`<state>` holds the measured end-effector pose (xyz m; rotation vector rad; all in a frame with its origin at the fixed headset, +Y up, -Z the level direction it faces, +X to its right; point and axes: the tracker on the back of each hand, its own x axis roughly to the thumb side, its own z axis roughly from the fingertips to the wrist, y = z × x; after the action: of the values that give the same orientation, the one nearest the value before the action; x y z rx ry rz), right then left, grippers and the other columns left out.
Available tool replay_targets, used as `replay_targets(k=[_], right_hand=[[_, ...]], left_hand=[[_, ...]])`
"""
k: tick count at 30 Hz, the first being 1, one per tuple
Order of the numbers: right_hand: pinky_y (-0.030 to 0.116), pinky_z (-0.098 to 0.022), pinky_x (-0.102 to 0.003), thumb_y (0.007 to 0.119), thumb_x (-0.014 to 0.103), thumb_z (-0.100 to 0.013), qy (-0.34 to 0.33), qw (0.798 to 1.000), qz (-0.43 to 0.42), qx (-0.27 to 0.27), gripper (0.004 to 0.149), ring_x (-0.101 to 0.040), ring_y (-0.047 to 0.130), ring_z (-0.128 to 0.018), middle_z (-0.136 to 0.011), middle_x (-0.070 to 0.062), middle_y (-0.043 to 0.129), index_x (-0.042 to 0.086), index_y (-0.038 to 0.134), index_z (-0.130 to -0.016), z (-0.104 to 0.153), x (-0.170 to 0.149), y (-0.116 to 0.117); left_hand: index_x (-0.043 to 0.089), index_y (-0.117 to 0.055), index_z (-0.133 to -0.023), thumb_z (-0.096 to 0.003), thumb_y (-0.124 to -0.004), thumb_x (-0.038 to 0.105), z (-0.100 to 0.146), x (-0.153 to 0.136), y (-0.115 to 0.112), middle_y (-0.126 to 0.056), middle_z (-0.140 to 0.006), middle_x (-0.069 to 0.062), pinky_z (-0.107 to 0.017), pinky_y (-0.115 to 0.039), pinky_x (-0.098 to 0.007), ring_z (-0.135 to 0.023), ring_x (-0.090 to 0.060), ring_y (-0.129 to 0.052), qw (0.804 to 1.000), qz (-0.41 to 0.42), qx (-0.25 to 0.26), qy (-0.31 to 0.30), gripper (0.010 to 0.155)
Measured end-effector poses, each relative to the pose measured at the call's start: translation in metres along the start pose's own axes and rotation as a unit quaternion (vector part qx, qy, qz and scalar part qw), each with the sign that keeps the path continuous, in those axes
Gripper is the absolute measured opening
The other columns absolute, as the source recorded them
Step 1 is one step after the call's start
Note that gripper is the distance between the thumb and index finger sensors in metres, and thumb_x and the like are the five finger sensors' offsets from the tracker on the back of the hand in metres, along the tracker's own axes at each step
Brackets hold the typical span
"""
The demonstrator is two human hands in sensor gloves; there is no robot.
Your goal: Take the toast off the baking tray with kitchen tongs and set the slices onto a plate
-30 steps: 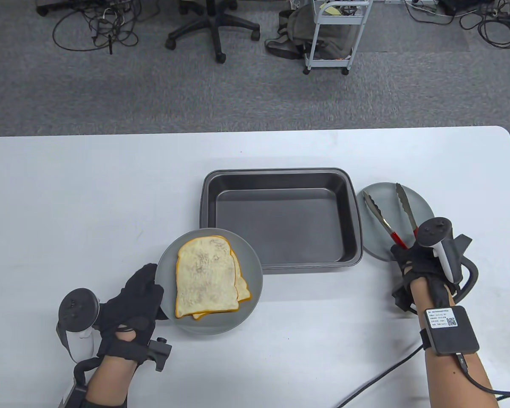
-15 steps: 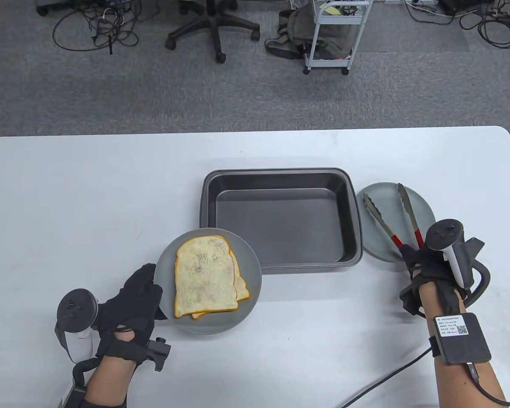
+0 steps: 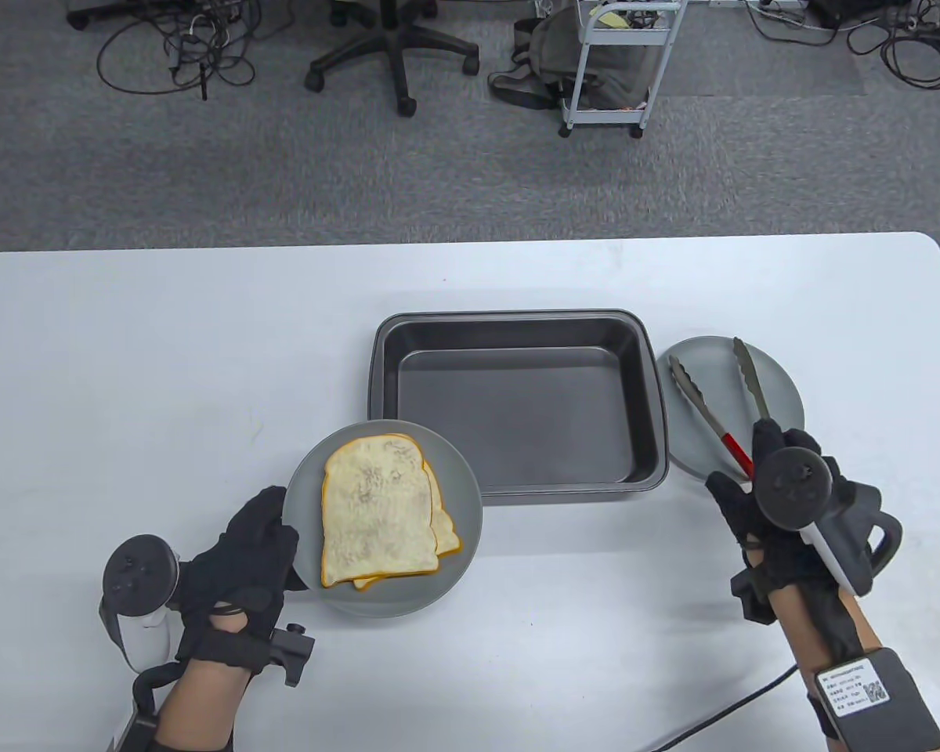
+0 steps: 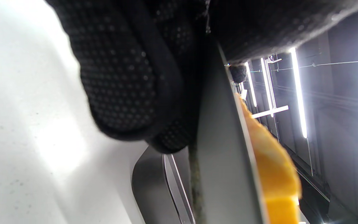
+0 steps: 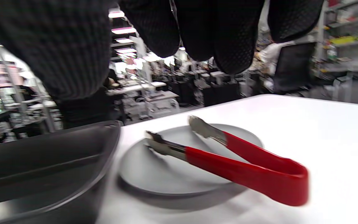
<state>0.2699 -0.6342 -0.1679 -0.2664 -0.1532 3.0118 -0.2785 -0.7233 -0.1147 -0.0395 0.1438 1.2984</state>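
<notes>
Toast slices (image 3: pixel 380 509) lie stacked on a grey plate (image 3: pixel 464 489) in front of the dark baking tray (image 3: pixel 517 415), which holds nothing. My left hand (image 3: pixel 258 540) grips this plate's left rim; the left wrist view shows fingers (image 4: pixel 129 77) under the plate (image 4: pixel 219 155), thumb on top, and the toast edge (image 4: pixel 272 165). The red-handled tongs (image 3: pixel 709 407) lie on a second grey plate (image 3: pixel 783 392) right of the tray. My right hand (image 3: pixel 752 486) hovers over the handle end, fingers (image 5: pixel 222 37) hanging clear above the tongs (image 5: pixel 244 168), holding nothing.
The white table's right edge runs close beyond the second plate (image 5: pixel 154 174). The tray's wall (image 5: pixel 42 161) stands just left of that plate. An office chair (image 3: pixel 392 55) and a white cart (image 3: pixel 619 63) stand on the carpet beyond the table.
My right hand has let go of the tongs' handles and drawn back toward me, rising. The tongs stay on the right plate. The left hand and toast plate shifted slightly left.
</notes>
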Motion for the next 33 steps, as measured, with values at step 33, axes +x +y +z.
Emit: replay_targets(k=[33], right_hand=[[0.036,-0.072,-0.077,0.083,0.065,-0.032,-0.172,0.985,0.008,-0.003,0.088,-0.051,0.044,-0.109,-0.118,-0.013,0.050,0.026,0.057,-0.107,0.067,0.039,0.062]], left_hand=[[0.008,-0.066,-0.099,-0.0486,-0.085,0.032,0.000,-0.002,0.004,-0.101,-0.075,-0.010,-0.026,-0.110,-0.022,-0.041,-0.020,-0.122,1.000,0.005,0.014,0.019,0.059]])
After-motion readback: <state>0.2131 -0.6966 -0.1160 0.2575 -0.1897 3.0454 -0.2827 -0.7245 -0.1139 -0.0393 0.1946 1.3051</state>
